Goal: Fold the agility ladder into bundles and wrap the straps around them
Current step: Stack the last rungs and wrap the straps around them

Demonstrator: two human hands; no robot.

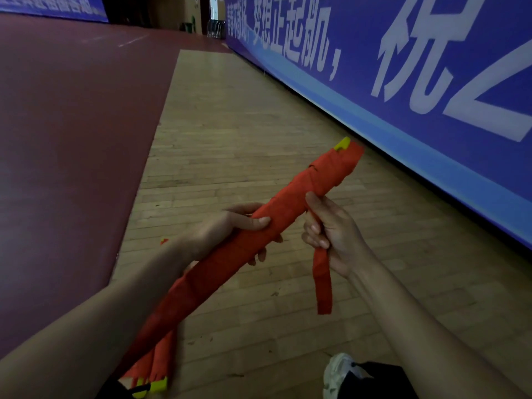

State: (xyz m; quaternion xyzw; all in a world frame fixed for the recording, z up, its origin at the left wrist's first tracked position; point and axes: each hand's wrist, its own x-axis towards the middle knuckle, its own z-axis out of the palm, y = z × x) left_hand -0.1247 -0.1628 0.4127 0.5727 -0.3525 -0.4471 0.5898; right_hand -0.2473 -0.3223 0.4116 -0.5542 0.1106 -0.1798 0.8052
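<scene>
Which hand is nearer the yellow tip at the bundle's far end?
Right. The right hand holds the loose strap beside the bundle, short of the yellow tip; the left hand grips the bundle's middle, farther back.

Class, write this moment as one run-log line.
stage: wrapping | left hand: grips bundle mid-length | right hand: holds strap, loose end hanging | yellow rung tip: showing at far end
</scene>
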